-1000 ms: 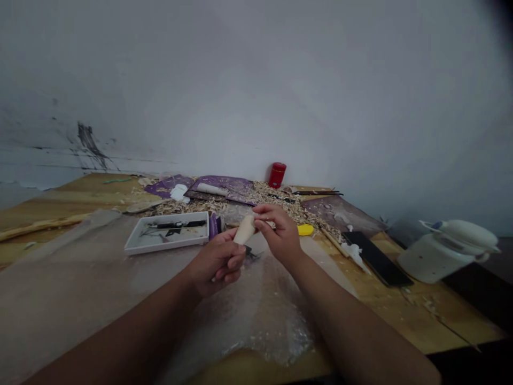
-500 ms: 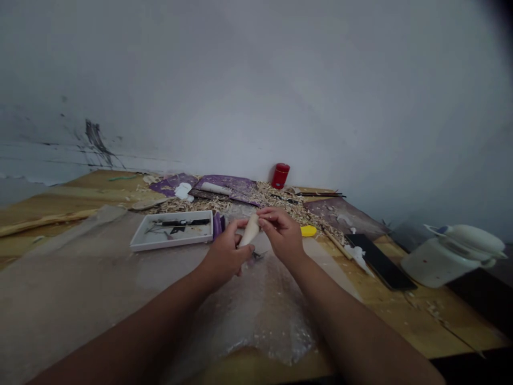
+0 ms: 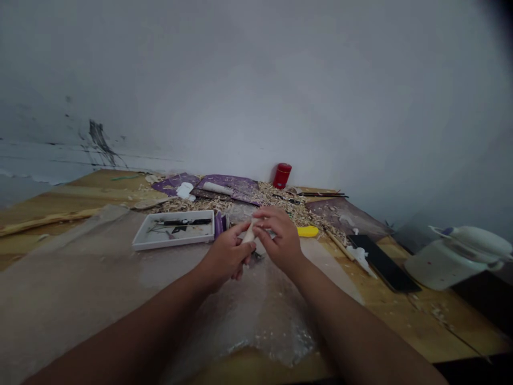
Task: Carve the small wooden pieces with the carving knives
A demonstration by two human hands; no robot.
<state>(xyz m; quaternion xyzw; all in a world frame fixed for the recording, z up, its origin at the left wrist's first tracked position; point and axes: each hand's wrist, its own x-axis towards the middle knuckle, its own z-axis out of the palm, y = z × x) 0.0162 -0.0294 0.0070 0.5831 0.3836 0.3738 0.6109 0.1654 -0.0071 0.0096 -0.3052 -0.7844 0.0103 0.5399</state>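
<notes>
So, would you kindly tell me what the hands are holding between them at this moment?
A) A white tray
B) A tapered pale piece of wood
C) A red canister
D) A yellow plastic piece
B: the tapered pale piece of wood sits gripped between the left hand and the right hand, while the white tray lies apart from them.

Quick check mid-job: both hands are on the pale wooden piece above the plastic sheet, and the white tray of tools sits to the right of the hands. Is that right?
Not quite: the head view shows the white tray to the left of the hands, not the right. The rest stands: the left hand and right hand are on the pale wooden piece above the plastic sheet.
</notes>
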